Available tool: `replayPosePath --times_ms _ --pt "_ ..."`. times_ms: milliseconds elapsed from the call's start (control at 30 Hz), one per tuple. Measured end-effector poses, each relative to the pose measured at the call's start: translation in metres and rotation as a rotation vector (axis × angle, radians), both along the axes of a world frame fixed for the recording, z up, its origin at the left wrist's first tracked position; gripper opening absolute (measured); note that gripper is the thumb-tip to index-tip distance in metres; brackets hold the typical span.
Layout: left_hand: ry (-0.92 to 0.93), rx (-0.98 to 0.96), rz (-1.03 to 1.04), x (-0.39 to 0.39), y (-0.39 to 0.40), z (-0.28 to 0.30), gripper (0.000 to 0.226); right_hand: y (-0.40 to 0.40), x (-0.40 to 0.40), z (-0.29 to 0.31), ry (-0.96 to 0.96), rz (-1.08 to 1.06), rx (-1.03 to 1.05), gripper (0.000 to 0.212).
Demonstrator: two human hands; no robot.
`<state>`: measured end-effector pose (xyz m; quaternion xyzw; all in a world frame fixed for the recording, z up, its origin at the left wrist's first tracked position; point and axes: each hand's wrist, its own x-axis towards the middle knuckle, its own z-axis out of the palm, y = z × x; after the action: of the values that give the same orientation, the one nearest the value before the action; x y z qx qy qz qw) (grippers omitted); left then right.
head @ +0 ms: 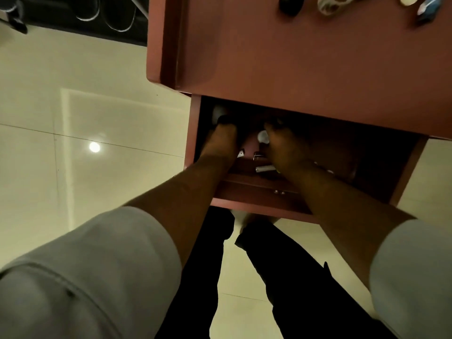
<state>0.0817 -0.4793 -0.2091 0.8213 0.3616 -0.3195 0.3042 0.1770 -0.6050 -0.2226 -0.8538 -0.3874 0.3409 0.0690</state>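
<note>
Both hands are down inside an open drawer (256,189) that is pulled out toward the person from under a reddish-brown worktop (305,59). The left hand (221,140) reaches to the drawer's far left corner, back of the hand up. Its fingertips are in shadow just beside a pale round thing (218,111), and whether they grip anything cannot be told. The right hand (287,145) is near the middle of the drawer, its fingers pointing into the dark under the worktop. A white lump (263,137) sits right against its thumb side, but whether the hand is holding it or lies loose is too dim to tell.

A short white tube (265,169) lies flat on the drawer bottom, near the front wall and just beside the right wrist. Its long axis runs roughly left to right, parallel to the drawer front, with the capped end toward the left. A small metal clip (256,156) lies between the two hands, a little farther in than the tube.

At the worktop's far edge stand a dark rounded thing (289,7), a patterned mug (330,4) and a blue thing (428,11). The floor (61,113) is glossy cream tile and carries the round reflection of a lamp (94,147). Dark shoes (110,15) with pale soles are lined up at the top left. Pale sleeves (85,272) are pushed up the forearms, and black trousers (293,289) show below the drawer
</note>
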Motion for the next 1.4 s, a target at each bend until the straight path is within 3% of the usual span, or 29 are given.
replayPosePath --times_ms 133,233,367,467,533,633,767,867,1067,1133,1233,1400 --pt "-0.051 0.063 -0.014 -0.001 -0.004 0.044 0.023 -0.003 -0.002 0.044 -0.044 -0.046 -0.051 0.041" --pt "-0.283 0.113 0.003 -0.002 -0.009 0.106 0.019 -0.005 -0.002 0.109 -0.102 -0.099 0.17 0.02" --pt "-0.614 0.25 0.308 0.019 0.013 0.178 0.013 0.008 0.017 0.179 -0.139 -0.191 0.409 0.015" --pt "-0.634 0.31 0.542 0.059 0.048 0.182 0.018 0.037 0.05 0.193 -0.191 -0.197 0.415 0.021" --pt "-0.626 0.301 0.586 0.086 0.066 0.17 0.029 0.06 0.075 0.187 -0.251 -0.165 0.352 0.033" --pt "-0.524 0.27 0.542 0.109 0.081 0.146 0.039 0.089 0.099 0.167 -0.275 -0.061 0.276 0.037" --pt "-0.448 0.365 0.467 0.113 0.091 0.13 0.016 0.106 0.094 0.153 -0.387 0.068 0.106 0.024" --pt "-0.47 0.351 0.393 0.108 0.096 0.132 0.013 0.107 0.084 0.162 -0.438 0.088 0.159 0.022" --pt "-0.727 0.031 0.263 0.033 0.003 0.151 0.015 0.024 0.039 0.176 -0.258 -0.095 0.343 0.025" --pt "-0.591 -0.085 0.149 0.01 -0.04 0.136 0.02 -0.025 0.021 0.161 -0.155 -0.164 0.269 0.029" --pt "-0.357 -0.081 -0.034 0.01 -0.081 0.087 0.018 -0.085 0.018 0.108 -0.045 -0.244 0.086 0.031" --pt "-0.279 -0.033 -0.199 0.057 -0.092 0.01 0.026 -0.107 0.041 0.028 0.116 -0.468 -0.016 0.04"
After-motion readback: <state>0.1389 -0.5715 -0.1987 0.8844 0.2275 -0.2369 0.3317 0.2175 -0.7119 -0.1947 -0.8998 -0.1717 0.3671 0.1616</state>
